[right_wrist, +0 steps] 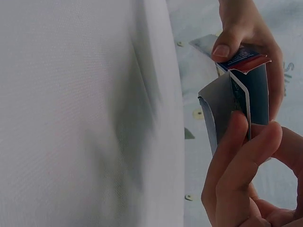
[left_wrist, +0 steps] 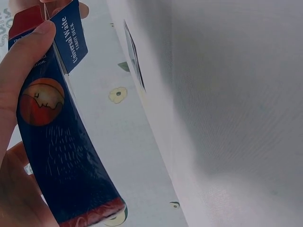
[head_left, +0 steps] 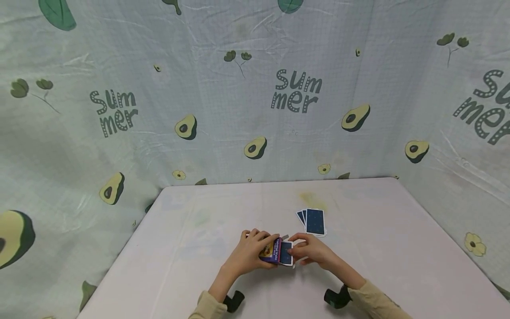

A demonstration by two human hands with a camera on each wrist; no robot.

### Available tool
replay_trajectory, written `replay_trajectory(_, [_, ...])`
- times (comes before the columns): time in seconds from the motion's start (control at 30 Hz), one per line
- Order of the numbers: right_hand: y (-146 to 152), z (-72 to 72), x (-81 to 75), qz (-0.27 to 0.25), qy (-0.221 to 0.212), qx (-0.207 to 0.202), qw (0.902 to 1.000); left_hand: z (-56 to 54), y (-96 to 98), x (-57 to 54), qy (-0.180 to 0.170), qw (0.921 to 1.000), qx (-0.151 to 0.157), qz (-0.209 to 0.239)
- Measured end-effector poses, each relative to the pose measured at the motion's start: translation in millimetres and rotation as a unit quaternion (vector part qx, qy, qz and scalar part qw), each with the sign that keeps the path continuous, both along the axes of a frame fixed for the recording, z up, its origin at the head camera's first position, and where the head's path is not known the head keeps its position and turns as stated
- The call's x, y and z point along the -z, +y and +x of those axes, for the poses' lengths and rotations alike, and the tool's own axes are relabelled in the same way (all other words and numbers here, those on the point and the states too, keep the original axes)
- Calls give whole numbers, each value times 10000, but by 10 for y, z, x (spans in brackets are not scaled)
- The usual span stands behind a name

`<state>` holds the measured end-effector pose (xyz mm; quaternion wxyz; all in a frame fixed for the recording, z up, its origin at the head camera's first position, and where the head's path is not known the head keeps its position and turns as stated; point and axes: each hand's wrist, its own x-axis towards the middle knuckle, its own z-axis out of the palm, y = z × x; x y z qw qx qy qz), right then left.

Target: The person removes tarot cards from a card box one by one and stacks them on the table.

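My left hand [head_left: 251, 253] grips a blue and red tarot deck box [left_wrist: 71, 156] round its sides, thumb on one face. Its open end faces right, with the flap [left_wrist: 70, 38] folded out. Dark blue cards [head_left: 285, 253] with white edges stick partway out of that end. The fingers of my right hand [head_left: 314, 253] pinch the protruding cards; in the right wrist view, fingertips lie on a card [right_wrist: 242, 97] at the box mouth. How many cards are pinched I cannot tell. Beyond my right hand, a small fanned pile of blue-backed cards [head_left: 315, 221] lies on the table.
The white table [head_left: 199, 212] has a faint yellowish stain behind the pile. A pale cloth [head_left: 215, 102] printed with avocados and lettering hangs around its back and sides. Black wrist mounts [head_left: 338, 297] sit under both forearms.
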<state>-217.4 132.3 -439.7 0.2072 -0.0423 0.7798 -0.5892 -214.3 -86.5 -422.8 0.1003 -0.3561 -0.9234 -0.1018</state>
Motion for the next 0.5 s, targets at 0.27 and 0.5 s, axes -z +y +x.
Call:
replay_trajectory(0.27, [67,3,-6,51,6,178,9998,-11,23,11,-9,10000,23,11])
replay_trajectory(0.5, [148,-2,13,126,-6,318,9994,-10,12,12,-13,10000,7,-11])
